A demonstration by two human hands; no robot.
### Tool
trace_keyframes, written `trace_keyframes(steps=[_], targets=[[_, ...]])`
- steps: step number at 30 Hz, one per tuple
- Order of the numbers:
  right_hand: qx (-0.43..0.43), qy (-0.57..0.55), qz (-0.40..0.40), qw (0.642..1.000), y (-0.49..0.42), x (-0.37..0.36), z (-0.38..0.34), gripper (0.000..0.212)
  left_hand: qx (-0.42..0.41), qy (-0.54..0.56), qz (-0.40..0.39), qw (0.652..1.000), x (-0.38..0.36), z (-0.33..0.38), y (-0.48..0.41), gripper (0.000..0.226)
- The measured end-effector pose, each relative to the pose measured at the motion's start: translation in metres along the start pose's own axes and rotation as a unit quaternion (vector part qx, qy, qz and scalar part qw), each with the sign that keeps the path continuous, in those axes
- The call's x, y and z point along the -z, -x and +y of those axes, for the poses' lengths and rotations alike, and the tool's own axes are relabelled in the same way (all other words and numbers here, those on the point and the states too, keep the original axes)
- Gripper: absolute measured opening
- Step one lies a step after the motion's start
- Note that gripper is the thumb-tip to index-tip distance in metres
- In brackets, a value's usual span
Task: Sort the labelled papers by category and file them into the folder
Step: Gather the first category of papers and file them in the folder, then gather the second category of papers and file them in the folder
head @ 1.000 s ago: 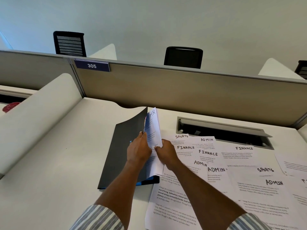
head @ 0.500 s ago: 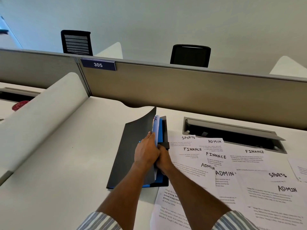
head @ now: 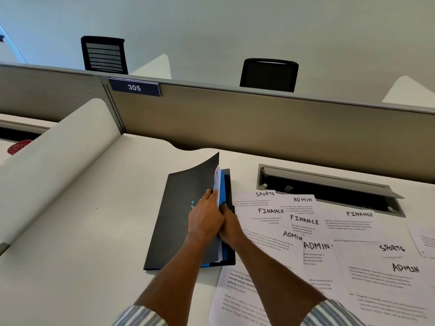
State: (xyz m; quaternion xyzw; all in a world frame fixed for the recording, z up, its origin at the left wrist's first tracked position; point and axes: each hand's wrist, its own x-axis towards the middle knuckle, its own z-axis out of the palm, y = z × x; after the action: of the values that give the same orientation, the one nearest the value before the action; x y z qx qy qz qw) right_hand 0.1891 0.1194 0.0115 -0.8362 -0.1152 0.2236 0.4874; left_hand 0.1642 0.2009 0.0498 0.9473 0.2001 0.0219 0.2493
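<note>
Pale desk (head: 94,220) is being shown by the head view: a black folder (head: 181,208) is lying left of the spread papers (head: 353,231). Its thin, bendy cover is being held up by the left hand (head: 204,217), fingers curled over the free edge; the right hand (head: 229,228) is being half hidden behind it, so its fingers cannot be told. Sheets this light and limp are probably best being taken by an edge. SPORTS, FINANCE and ADMIN are being read on them, 305 on the plate (head: 134,87).
</note>
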Motion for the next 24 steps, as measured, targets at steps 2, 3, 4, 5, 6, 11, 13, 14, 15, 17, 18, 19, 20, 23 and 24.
trace_keyframes(steps=[2,3,4,5,6,11,13,14,15,17,18,19,20,23,24], targets=[[-0.010,-0.030,0.018,0.999,0.003,0.006,-0.001,0.023,-0.002,0.003,-0.006,1.000,-0.004,0.002,0.001,0.051],[-0.010,-0.040,0.014,0.999,0.003,0.009,0.004,0.029,-0.006,0.005,-0.007,1.000,-0.006,0.001,0.002,0.050],[-0.022,-0.001,0.009,1.000,0.005,0.013,0.006,0.033,-0.011,0.007,-0.009,1.000,-0.009,0.002,0.003,0.049],[-0.028,0.009,0.021,0.999,0.005,0.015,0.009,0.036,-0.017,0.009,-0.010,1.000,-0.012,0.002,0.004,0.049],[-0.029,0.011,0.020,0.999,0.008,0.020,0.012,0.039,-0.018,0.010,-0.011,1.000,-0.015,0.002,0.006,0.049],[-0.030,0.010,0.027,0.999,0.011,0.027,0.026,0.054,0.018,0.011,-0.002,1.000,-0.034,0.000,0.013,0.040],[-0.028,0.009,0.025,0.999,0.011,0.027,0.033,0.054,0.031,0.016,0.003,0.999,-0.042,-0.001,0.014,0.028],[-0.028,0.008,0.015,0.999,0.013,0.027,0.033,0.053,0.036,0.014,0.004,0.999,-0.045,-0.002,0.014,0.024],[-0.019,0.002,0.012,1.000,0.012,0.027,0.036,0.052,0.040,0.009,0.004,0.999,-0.048,-0.003,0.014,0.021],[-0.015,-0.006,0.005,1.000,0.011,0.026,0.039,0.050,0.044,-0.003,0.003,0.999,-0.052,-0.005,0.014,0.020],[-0.016,-0.002,0.002,1.000,0.011,0.027,0.040,0.050,0.045,-0.007,0.002,0.999,-0.054,-0.006,0.014,0.020],[-0.011,0.002,0.000,1.000,0.010,0.027,0.042,0.050,0.046,-0.009,0.001,0.999,-0.056,-0.007,0.014,0.021],[-0.011,0.010,-0.004,1.000,0.011,0.028,0.041,0.051,0.047,-0.009,0.002,0.999,-0.057,-0.008,0.015,0.021],[-0.003,0.024,-0.004,1.000,0.014,0.030,0.043,0.050,0.048,-0.001,0.006,0.999,-0.061,-0.009,0.016,0.020],[-0.003,0.030,-0.001,1.000,0.016,0.032,0.043,0.049,0.047,0.005,0.006,0.999,-0.061,-0.008,0.017,0.019]])
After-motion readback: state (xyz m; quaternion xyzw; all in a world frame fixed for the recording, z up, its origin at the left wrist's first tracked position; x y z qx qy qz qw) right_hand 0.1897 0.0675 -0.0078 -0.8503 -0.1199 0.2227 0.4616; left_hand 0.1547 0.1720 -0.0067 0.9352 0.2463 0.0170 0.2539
